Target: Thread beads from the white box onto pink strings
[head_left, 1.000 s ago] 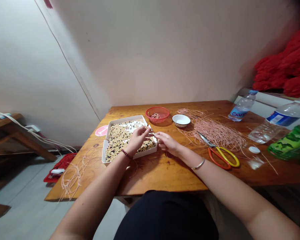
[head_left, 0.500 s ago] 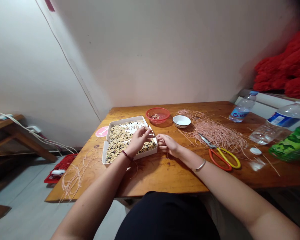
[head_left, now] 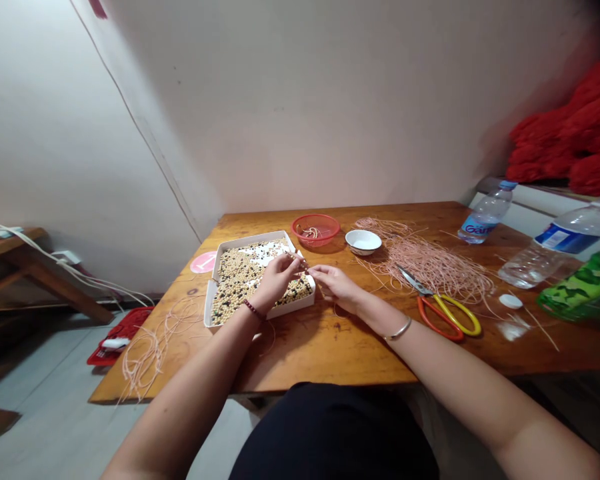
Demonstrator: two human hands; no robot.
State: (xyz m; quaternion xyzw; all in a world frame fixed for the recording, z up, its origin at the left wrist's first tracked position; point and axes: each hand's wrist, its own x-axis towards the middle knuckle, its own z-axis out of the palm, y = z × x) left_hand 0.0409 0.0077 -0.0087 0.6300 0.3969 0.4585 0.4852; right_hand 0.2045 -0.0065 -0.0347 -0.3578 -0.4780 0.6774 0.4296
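My left hand [head_left: 279,275] is above the right part of a white tray [head_left: 260,319], its fingers pinched on a short string of beads [head_left: 291,255]. Cream and dark beads [head_left: 237,268] cover most of the tray's floor. My right hand [head_left: 336,285] is just beyond the tray's right wall, fingertips close to the left hand's and pinched at the end of the beaded string. A thin pink cord [head_left: 338,311] hangs below the right hand. The fingertips hide the exact grip.
Behind the tray stand a red basket [head_left: 316,230] and a white bowl [head_left: 363,242]. To the right lie a heap of pink cords [head_left: 437,267], scissors [head_left: 447,317], a white cap [head_left: 511,301] and several plastic bottles [head_left: 486,213]. Loose cords [head_left: 147,353] hang over the table's left edge.
My right hand's fingers have loosened from a tight fist and reached slightly left, to the left hand's fingertips. My left hand has stayed nearly in place.
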